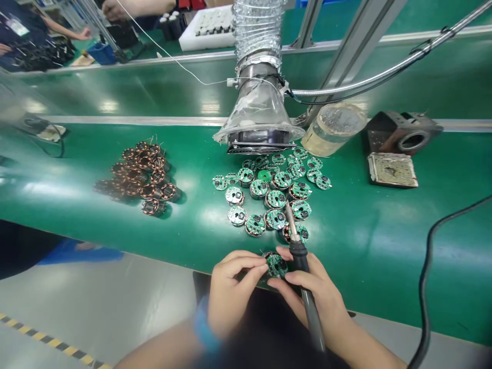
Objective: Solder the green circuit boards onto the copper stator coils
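**L hand** (234, 293): raised at front edge of bench; fingertips pressed on rim of round green PCB (277, 265). Blue wristband (203, 324) worn at wrist.

**R hand** (313, 293): soldering iron (300, 277) held pen-style, tip directed away from body.

**Grip:** L fingers + thumb closed together on PCB; R fingers clamped round iron handle. R-hand contact w/ PCB can't be told.

**PCB pos.:** held btwn both hands, just above front edge of green bench mat (369, 246); copper winding seen at rim.

**Iron tip** (291, 220): over near edge of loose PCB pile (269, 195), well clear of held PCB.

**Bench, centre:** PCBs laid flat in loose cluster, some w/ copper coils beneath.

**Bench, L:** copper coils (140, 177) heaped together, wire ends sticking up.

**Bench, back:** fume extractor hood (258, 113) w/ silver ducting (257, 31) placed behind PCBs; glass jar (333, 128) stood just R of hood.

**Bench, R:** dark metal iron stand (403, 132) set behind flux-stained pad (392, 170); black cable (425, 287) run over bench edge.

**Far bench:** white foam tray (205, 31) + blue bin (102, 53) seen.

**Co-worker:** dark sleeve (23, 31) seen top L, hand extended over far bench.
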A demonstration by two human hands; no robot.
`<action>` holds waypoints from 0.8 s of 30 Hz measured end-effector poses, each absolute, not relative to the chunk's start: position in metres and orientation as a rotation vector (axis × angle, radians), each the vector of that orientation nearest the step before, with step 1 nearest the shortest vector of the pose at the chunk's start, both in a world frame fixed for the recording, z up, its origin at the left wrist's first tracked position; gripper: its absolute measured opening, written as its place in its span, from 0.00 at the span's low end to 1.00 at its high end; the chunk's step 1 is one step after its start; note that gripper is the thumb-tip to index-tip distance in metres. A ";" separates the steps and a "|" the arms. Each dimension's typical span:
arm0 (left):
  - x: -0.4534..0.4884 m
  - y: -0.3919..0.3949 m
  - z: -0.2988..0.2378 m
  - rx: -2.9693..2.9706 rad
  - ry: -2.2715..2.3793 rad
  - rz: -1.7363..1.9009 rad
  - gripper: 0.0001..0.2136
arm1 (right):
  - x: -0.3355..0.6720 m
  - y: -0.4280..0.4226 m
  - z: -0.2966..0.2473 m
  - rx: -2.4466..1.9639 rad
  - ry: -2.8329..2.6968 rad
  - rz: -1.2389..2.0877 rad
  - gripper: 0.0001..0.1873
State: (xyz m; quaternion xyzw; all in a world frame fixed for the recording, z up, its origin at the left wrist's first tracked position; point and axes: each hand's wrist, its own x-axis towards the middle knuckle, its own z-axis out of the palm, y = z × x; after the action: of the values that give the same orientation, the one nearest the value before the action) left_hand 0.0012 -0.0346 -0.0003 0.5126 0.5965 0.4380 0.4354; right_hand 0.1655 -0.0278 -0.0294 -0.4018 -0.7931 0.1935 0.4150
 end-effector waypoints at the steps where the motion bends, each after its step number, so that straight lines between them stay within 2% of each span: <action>1: 0.002 -0.034 -0.001 1.322 1.472 1.123 0.06 | 0.165 -0.028 -0.030 -1.005 -1.995 0.480 0.18; 5: -0.002 -0.031 -0.002 1.734 1.364 1.194 0.09 | 0.163 -0.027 -0.030 -1.008 -1.999 0.466 0.18; 10: -0.013 -0.027 0.006 2.024 1.414 0.833 0.12 | 0.162 -0.028 -0.031 -1.028 -1.993 0.475 0.18; 14: -0.017 -0.029 0.002 1.875 1.353 0.837 0.12 | 0.162 -0.028 -0.030 -1.024 -1.979 0.491 0.20; 20: -0.015 -0.023 -0.002 1.296 1.362 0.822 0.03 | 0.179 -0.034 -0.015 -0.998 -2.020 0.426 0.17; 24: -0.015 -0.014 0.002 1.136 1.294 0.719 0.05 | 0.198 -0.041 -0.001 -0.959 -1.993 0.535 0.21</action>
State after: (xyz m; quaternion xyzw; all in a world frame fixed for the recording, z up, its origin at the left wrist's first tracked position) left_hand -0.0151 -0.0138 0.0024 0.4892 0.5570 0.3094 0.5956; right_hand 0.1982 -0.0412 -0.0011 -0.3824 -0.7949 0.2133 0.4199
